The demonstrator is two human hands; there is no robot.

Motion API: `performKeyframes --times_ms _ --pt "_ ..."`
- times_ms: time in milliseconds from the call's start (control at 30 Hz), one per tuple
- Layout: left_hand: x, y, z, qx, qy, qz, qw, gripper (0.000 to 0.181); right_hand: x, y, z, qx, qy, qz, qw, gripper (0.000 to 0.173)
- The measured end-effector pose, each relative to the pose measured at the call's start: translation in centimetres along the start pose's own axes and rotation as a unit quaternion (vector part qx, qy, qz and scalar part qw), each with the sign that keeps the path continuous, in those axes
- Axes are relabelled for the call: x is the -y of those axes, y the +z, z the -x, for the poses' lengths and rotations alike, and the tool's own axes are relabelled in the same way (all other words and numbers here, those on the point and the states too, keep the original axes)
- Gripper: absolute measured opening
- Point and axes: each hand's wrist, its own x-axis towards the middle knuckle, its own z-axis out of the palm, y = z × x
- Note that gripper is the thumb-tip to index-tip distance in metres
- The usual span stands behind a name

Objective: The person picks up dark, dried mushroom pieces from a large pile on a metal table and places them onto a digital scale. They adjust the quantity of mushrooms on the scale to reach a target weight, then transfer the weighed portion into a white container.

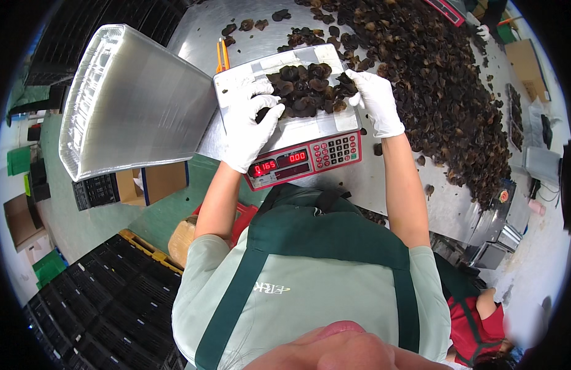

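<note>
A heap of dark wood ear mushrooms (306,90) lies on the pale metal platform (290,138) of a digital weighing scale. The scale's red front panel (304,159) has lit red digits and a keypad. My left hand (251,122), in a white glove, rests against the heap's left end with its fingers apart; a dark piece shows between thumb and fingers. At the heap's right end my gloved right hand (375,99) pinches a wood ear piece between thumb and fingertips. Whether a clear tray lies under the heap, I cannot tell.
A tall stack of clear plastic trays (142,99) leans left of the scale. An orange utility knife (222,55) lies behind it. Loose wood ears (433,88) cover the steel table's right side. Black crates (105,305) stand lower left; a co-worker in red (475,323) is lower right.
</note>
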Motion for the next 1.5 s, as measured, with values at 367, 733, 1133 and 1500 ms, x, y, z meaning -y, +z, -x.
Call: performKeyframes --times_ms 367,733,1133,1500 --pt "-0.6 -0.5 -0.3 0.088 0.122 -0.191 0.970 0.028 -0.7 0.1 0.1 0.000 0.019 -0.182 0.983 0.022" --pt "-5.9 5.3 0.9 0.146 0.190 -0.147 0.960 0.017 -2.1 -0.8 8.4 0.049 0.109 -0.188 0.975 0.024" --pt "-9.5 11.5 5.1 0.389 0.239 -0.034 0.889 0.040 -13.7 -11.8 22.2 -0.088 0.146 -0.206 0.964 0.027" --pt "-5.4 2.9 3.3 0.193 0.144 -0.135 0.961 0.031 -19.2 -21.0 34.2 -0.210 0.313 0.296 0.878 0.051"
